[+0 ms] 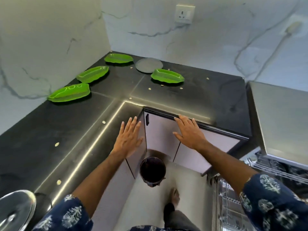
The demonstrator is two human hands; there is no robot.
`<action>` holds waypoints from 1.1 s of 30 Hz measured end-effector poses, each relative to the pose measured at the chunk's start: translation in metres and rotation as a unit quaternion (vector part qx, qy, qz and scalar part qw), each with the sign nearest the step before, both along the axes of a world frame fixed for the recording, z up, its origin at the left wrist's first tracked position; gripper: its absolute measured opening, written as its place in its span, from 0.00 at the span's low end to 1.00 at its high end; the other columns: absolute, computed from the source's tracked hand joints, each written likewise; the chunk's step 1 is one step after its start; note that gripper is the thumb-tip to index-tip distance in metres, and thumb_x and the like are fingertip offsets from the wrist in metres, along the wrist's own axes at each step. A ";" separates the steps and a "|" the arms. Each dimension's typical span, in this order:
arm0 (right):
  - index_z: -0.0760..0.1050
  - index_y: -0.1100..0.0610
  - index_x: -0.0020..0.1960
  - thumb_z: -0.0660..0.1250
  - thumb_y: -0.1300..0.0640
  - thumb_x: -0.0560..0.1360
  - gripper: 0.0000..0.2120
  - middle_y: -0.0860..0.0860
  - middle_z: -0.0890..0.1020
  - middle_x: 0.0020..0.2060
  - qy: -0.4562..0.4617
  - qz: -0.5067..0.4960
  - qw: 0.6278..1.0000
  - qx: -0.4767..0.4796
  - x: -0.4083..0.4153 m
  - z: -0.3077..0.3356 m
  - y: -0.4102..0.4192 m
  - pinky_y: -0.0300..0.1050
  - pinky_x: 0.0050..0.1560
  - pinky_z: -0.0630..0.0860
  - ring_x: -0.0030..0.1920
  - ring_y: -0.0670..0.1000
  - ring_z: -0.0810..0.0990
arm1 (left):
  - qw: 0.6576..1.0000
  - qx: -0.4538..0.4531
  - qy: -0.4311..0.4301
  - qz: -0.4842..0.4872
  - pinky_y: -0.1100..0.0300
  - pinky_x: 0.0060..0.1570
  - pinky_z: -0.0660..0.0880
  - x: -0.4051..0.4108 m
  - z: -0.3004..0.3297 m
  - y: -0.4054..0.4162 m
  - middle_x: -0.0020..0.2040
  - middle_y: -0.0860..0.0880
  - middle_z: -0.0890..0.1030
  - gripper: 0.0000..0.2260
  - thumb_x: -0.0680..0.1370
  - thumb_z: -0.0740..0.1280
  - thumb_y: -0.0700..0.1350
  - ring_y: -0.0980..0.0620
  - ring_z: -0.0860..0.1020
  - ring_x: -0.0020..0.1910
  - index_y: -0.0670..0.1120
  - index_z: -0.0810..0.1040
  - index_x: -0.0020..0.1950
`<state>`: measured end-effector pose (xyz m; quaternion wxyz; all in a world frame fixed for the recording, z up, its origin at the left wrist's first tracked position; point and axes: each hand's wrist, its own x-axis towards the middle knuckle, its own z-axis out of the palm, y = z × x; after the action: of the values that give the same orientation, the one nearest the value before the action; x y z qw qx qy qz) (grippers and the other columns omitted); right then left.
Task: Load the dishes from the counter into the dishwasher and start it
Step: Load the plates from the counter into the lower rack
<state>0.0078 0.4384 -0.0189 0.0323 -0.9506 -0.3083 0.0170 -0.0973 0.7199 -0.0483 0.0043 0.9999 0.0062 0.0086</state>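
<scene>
Head view: both hands out flat, fingers straight, holding nothing; left hand [129, 135] over worktop [50, 130] corner edge, right hand [189, 132] at cabinet top edge. Four green leaf-shaped plates [167, 76] and grey round plate [148, 64] on worktop, well apart from hands. Dishwasher rack [273, 165] open at right.

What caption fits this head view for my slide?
Both hands, left and right, open and empty above the counter corner; four green leaf plates and a grey plate await loading.

Navy sleeves [270, 202] with white floral print, dark trousers [180, 219]
</scene>
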 end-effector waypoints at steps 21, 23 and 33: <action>0.66 0.59 0.72 0.65 0.53 0.78 0.25 0.59 0.69 0.69 -0.013 0.012 0.999 -0.036 0.373 -0.036 0.093 0.55 0.68 0.66 0.68 0.61 0.67 | 1.000 -0.019 0.024 -0.006 0.43 0.79 0.44 0.226 -0.075 0.056 0.83 0.47 0.44 0.33 0.83 0.45 0.64 0.51 0.41 0.81 0.47 0.43 0.83; 0.69 0.56 0.68 0.64 0.51 0.78 0.20 0.56 0.72 0.63 -0.048 0.002 0.998 -0.040 0.380 -0.045 0.096 0.55 0.63 0.68 0.63 0.59 0.70 | 0.999 -0.028 0.017 -0.001 0.43 0.79 0.45 0.227 -0.076 0.056 0.83 0.48 0.44 0.33 0.83 0.45 0.64 0.51 0.42 0.81 0.48 0.44 0.83; 0.78 0.56 0.53 0.61 0.59 0.75 0.10 0.54 0.78 0.49 -0.128 0.070 0.989 -0.033 0.416 -0.018 0.112 0.53 0.51 0.68 0.52 0.58 0.77 | 0.997 -0.074 -0.003 0.000 0.43 0.79 0.48 0.226 -0.073 0.058 0.83 0.49 0.48 0.31 0.84 0.48 0.62 0.52 0.44 0.81 0.48 0.49 0.83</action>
<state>0.4237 0.5504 -0.0365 -0.0398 -0.9214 -0.3752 -0.0928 0.1287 0.7781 -0.1209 0.0779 0.9969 0.0064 0.0113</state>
